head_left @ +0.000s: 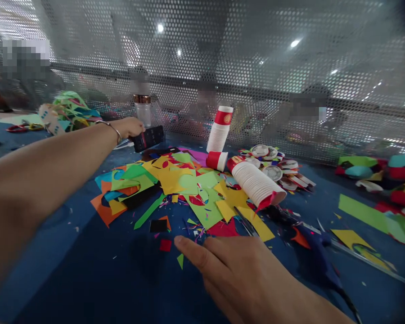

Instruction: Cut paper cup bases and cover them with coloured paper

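Note:
My left hand [134, 127] reaches to the back of the table, its fingers closed on the edge of a black smartphone [148, 138] with a lit screen. My right hand [238, 265] hovers or rests at the front, palm down. Its index finger is stretched out beside a small red paper square [165, 245], and nothing shows in it; the fingertips of the other fingers are partly hidden. Between the hands spreads a heap of coloured paper scraps [170, 180]. Slim metal tweezers or scissors [246, 222] lie just beyond my right hand.
Stacked paper cups stand [218, 135] and lie [258, 182] behind the scraps. A blue glue gun [320, 258] with a cord lies at right. Decorated discs [272, 173] are piled behind. A clear jar [142, 112] stands by a perforated metal screen [256, 58]; red-handled scissors [16, 128] lie left.

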Tool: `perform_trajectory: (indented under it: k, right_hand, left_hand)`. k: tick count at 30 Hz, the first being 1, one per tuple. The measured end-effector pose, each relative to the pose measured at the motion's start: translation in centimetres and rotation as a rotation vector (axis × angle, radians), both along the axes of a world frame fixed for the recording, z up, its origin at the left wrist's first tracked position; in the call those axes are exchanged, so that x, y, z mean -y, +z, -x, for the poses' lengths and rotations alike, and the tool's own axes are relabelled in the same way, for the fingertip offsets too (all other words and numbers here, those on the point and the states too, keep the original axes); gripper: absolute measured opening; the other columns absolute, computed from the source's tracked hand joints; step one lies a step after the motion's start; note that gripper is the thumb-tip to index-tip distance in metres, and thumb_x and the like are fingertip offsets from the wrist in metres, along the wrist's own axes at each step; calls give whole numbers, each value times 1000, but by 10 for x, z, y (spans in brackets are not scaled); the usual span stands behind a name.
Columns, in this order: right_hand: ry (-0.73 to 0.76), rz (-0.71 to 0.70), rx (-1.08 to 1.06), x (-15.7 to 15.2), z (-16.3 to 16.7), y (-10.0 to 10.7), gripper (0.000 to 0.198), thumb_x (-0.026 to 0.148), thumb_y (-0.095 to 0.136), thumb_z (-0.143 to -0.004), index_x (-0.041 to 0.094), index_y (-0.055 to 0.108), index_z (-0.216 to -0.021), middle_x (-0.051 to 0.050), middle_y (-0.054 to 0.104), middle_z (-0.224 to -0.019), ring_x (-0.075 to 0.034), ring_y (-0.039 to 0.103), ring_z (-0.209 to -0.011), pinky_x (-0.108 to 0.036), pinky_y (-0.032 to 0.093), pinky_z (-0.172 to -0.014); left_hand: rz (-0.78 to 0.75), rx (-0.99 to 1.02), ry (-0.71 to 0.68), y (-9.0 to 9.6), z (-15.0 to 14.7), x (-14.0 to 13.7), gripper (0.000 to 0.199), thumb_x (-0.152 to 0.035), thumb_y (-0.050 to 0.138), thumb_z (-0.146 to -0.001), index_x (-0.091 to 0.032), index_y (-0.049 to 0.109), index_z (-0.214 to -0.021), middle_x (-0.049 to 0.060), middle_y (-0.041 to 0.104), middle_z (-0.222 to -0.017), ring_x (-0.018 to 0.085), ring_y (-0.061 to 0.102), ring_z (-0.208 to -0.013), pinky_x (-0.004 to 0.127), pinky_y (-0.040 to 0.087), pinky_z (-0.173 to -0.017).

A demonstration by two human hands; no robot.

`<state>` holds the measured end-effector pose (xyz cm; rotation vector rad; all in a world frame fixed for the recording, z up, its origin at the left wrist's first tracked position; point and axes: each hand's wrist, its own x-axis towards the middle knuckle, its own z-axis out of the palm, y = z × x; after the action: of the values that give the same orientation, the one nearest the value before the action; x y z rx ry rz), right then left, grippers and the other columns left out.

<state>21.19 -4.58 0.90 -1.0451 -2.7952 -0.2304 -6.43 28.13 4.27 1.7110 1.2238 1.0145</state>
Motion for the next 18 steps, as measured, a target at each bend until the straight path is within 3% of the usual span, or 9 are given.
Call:
perform_trajectory:
  k: [9,18]
  right_hand:
    - [23,-13,-49,-4,-4,-4,52,5,48,-88,9,51,-140,0,62,-73,-15,41,-49,-32,20,-42]
    - [-52,21,-33,0,-2,0,55,11,56,-85,14,52,-140,-1,67,-82,-16,54,-57,-34,21,-45]
  left_hand:
    - [-53,-197,156,-3,-3,-10,37,-39,67,-92,-13,62,-118,2,66,-111,23,63,-105,37,54,-92]
    - [-232,-247,258,-1,-16,0,40,-41,64,-93,-13,61,-122,5,63,-121,25,61,-112,41,51,-99]
